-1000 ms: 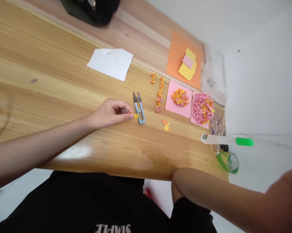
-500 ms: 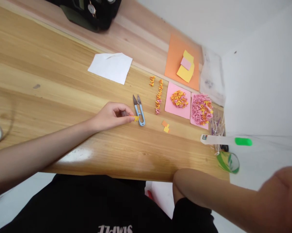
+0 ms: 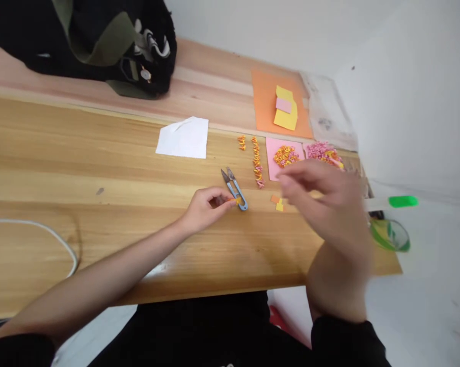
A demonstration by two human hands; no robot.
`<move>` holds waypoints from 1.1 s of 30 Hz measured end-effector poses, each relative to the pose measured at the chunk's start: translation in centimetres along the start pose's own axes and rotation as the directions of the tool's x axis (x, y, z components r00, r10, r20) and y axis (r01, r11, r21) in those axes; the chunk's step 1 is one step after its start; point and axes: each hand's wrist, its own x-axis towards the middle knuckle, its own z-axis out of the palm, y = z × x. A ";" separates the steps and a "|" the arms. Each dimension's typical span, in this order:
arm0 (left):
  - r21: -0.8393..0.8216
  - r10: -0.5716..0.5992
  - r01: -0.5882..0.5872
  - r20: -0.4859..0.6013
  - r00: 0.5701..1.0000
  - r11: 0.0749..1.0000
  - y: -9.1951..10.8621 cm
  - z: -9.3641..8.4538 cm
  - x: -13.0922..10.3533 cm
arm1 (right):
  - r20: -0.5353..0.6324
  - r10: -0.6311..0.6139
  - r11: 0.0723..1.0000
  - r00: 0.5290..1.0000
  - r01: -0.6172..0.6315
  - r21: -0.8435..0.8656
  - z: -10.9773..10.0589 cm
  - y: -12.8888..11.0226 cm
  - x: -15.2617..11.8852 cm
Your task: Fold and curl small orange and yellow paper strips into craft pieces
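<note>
My left hand (image 3: 209, 208) is closed in a pinch on a small yellow paper piece (image 3: 238, 201), held just over the handle of blue-handled thread snips (image 3: 235, 191). The snips lie on the table, blades pointing away from me. My right hand (image 3: 323, 204) is raised above the right part of the table, smeared by motion. Its thumb and forefinger come near each other, but whether anything is between them I cannot make out. Beyond the snips are a long row of folded paper pieces (image 3: 256, 163) and a shorter orange row (image 3: 242, 142). Small orange and yellow paper squares (image 3: 278, 203) lie near my right hand.
Heaps of tiny folded pieces (image 3: 286, 155) sit on pink paper (image 3: 271, 171). Behind are an orange sheet (image 3: 264, 102) and a clear plastic bag (image 3: 325, 109). A white sheet (image 3: 184, 140), a black bag (image 3: 80, 41) and a white cable (image 3: 42, 226) are leftward; a green-patterned cup (image 3: 390, 235) stands right.
My right hand has come up from the lower right over the table. The left hand keeps its pinch on the yellow piece beside the snips. The camera view has shifted and turned.
</note>
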 end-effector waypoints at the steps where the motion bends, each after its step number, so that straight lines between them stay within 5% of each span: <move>1: -0.015 -0.008 0.008 -0.010 1.000 1.000 -0.1 0.0 0.0 | -0.015 0.055 0.999 0.998 -0.055 -0.003 1.7 0.7 0.2; 5: -0.086 -0.032 0.030 -0.023 0.999 0.996 -0.2 0.1 0.2 | 0.085 0.262 0.957 0.961 -0.270 0.107 7.0 3.5 -0.4; 9: -0.124 -0.040 0.032 -0.058 0.998 0.992 -0.3 -0.1 0.2 | 0.201 0.233 0.889 0.952 -0.292 0.353 9.1 5.0 -0.6; 13: -0.118 -0.061 0.052 -0.076 0.995 0.992 -0.3 -0.3 0.2 | 0.321 0.210 0.759 0.924 -0.361 0.542 9.2 5.7 -0.3; 33: 0.012 -0.073 0.073 0.010 0.997 0.997 0.9 -0.9 -0.2 | 0.427 0.089 0.785 0.900 -0.327 0.526 8.9 5.1 -0.5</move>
